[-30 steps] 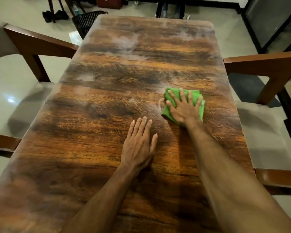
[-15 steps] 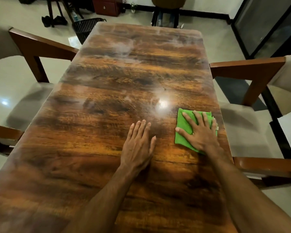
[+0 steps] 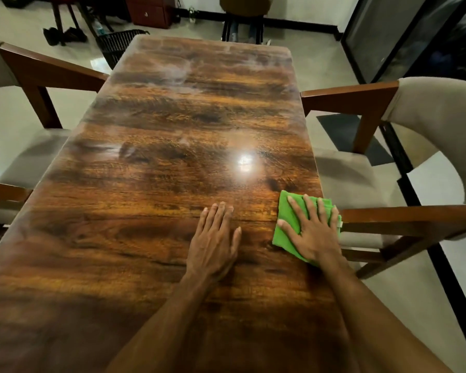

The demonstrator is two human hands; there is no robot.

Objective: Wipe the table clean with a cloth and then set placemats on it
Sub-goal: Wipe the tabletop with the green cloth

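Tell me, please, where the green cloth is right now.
In the head view, the green cloth lies under the right hand at the right edge of the table, next to a chair armrest.

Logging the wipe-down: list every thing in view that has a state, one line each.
green cloth: folded, flat at the table's right edge, under the right hand.
right hand: fingers spread, pressing on the cloth.
left hand: flat on bare wood, holding nothing.
table: glossy near the hands, hazy smears at the far end.
right chair: drawn up beside the table.
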